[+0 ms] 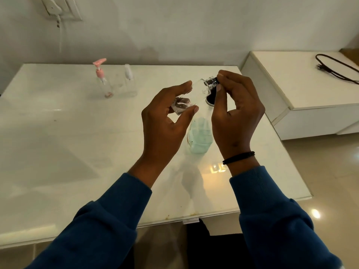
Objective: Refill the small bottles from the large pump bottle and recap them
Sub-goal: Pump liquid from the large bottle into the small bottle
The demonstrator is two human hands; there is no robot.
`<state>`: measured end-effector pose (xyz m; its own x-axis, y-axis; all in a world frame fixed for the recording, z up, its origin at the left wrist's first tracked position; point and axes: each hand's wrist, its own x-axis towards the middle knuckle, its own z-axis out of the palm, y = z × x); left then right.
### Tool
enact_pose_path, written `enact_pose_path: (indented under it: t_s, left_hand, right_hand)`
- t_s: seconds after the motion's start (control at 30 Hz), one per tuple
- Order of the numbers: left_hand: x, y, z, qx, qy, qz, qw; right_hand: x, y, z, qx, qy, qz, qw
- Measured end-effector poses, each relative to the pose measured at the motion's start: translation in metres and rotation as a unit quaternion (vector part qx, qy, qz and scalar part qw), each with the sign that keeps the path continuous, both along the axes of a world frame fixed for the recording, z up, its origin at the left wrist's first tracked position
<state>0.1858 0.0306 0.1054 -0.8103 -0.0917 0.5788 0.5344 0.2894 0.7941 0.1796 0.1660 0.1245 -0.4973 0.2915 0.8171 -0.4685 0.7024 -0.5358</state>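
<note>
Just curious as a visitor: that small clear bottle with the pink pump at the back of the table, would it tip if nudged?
Probably. The pink-pump bottle looks nearly empty, so likely light, and its tall pump makes it top-heavy. On the glossy table it might slide first.

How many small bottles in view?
3. One held tilted in the left hand: small bottle. Two stand at the table's far side: pink-pump bottle and white-cap bottle. None seems hidden.

White glass-topped table (58,152), wall socket with white cable (58,8), low white cabinet (291,84) bearing 1 black cord (338,68).
</note>
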Motion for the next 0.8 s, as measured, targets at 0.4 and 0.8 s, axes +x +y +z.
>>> enact_pose_path:
  t_s: [0.4, 0.8]
  left_hand:
    - [-0.001, 0.0, -0.001, -0.004, -0.006, 0.002, 1.0]
    - [-0.002, 0.001, -0.001, 0.006, -0.01, 0.004, 1.0]
  right_hand:
    - [-0.001, -0.003, -0.003, -0.021, 0.003, 0.006, 1.0]
    - [-0.001, -0.002, 0.001, -0.019, -0.002, 0.015, 1.0]
